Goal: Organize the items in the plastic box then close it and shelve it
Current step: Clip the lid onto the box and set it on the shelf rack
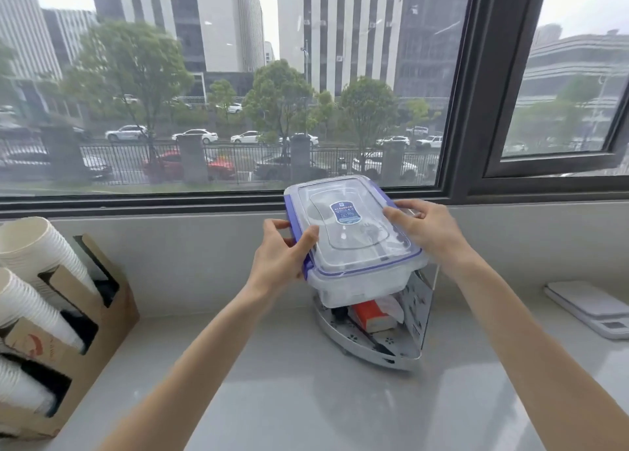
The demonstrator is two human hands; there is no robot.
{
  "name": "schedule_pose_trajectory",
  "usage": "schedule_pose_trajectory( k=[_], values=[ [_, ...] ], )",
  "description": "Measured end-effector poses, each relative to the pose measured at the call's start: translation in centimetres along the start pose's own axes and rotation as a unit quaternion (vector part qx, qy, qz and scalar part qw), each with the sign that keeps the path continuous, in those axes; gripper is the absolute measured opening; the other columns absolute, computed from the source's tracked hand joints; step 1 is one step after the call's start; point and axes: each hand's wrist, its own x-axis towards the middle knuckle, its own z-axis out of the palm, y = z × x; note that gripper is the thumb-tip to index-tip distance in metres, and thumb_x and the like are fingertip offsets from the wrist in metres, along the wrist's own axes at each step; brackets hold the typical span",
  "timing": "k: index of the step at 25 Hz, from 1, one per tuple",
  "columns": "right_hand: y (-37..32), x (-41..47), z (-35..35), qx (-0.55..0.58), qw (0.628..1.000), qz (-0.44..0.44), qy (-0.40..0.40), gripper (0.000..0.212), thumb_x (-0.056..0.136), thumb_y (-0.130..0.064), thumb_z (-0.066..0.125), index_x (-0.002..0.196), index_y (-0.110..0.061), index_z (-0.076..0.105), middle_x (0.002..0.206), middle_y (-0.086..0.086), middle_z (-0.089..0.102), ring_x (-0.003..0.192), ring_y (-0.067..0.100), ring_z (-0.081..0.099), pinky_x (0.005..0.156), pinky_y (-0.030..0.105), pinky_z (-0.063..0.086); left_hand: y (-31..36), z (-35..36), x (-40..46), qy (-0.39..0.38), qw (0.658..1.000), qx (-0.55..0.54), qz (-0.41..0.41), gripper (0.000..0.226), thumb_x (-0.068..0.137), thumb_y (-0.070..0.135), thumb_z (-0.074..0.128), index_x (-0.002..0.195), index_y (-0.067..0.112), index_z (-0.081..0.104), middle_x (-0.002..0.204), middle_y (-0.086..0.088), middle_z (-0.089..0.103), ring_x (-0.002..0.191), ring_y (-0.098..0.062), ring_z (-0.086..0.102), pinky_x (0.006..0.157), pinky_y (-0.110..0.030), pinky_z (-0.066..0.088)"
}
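A clear plastic box [354, 280] with its lid on, purple-blue latches along the sides and a blue label on top, is held in the air with both hands. My left hand [282, 253] grips its left edge at a latch. My right hand [425, 229] holds the right edge. The box hovers just above a small silver corner shelf [381, 352] that stands on the counter. What lies inside the box is hard to make out through the lid.
The shelf's lower tier holds an orange-and-white packet [374, 317]. A cardboard holder [85, 341] with stacks of paper cups [37, 256] stands at the left. A white kitchen scale [592, 307] lies at the right. A large window runs behind the grey counter [306, 399].
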Motion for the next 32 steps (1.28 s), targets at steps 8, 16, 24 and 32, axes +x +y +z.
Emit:
schedule_pose_trajectory(
  k=[8,16,24,32],
  values=[
    [0.2,7.5,-2.8,-0.002,1.0,-0.017,0.021,0.042,0.079,-0.036,0.067,0.115,-0.015,0.064,0.114,0.009,0.066,0.103,0.02,0.057,0.097,0.032,0.041,3.1,4.6,5.9,-0.024,1.0,-0.015,0.005,0.041,0.083,0.032,0.061,0.107,0.015,0.032,0.107,-0.007,0.056,0.077,-0.012,0.061,0.046,-0.026,0.057],
    [1.3,14.6,-3.3,-0.045,0.998,-0.015,0.031,0.041,0.087,-0.03,0.06,0.123,-0.011,0.059,0.134,0.008,0.056,0.126,0.024,0.047,0.107,0.031,0.033,3.5,8.3,11.2,-0.063,0.994,-0.085,-0.035,0.039,0.085,0.022,0.06,0.106,0.012,0.029,0.113,-0.012,0.051,0.075,-0.01,0.058,0.039,-0.023,0.056],
    [4.1,17.7,-2.2,-0.049,0.998,0.0,0.033,0.037,0.086,-0.028,0.062,0.118,-0.009,0.062,0.128,0.011,0.061,0.124,0.023,0.051,0.106,0.03,0.034,1.2,10.7,13.3,-0.07,0.989,-0.111,-0.069,0.037,0.088,0.016,0.056,0.11,0.012,0.027,0.115,-0.015,0.052,0.074,-0.011,0.06,0.041,-0.023,0.056],
    [5.5,18.7,-1.3,-0.044,0.999,0.016,-0.019,0.03,0.086,-0.019,0.062,0.112,-0.004,0.065,0.116,0.011,0.067,0.079,0.007,0.058,0.065,0.002,0.042,0.1,11.0,13.5,-0.048,0.985,-0.143,-0.09,0.041,0.087,0.015,0.058,0.108,0.016,0.023,0.116,-0.01,0.049,0.1,-0.025,0.063,0.042,-0.021,0.057]
  ],
)
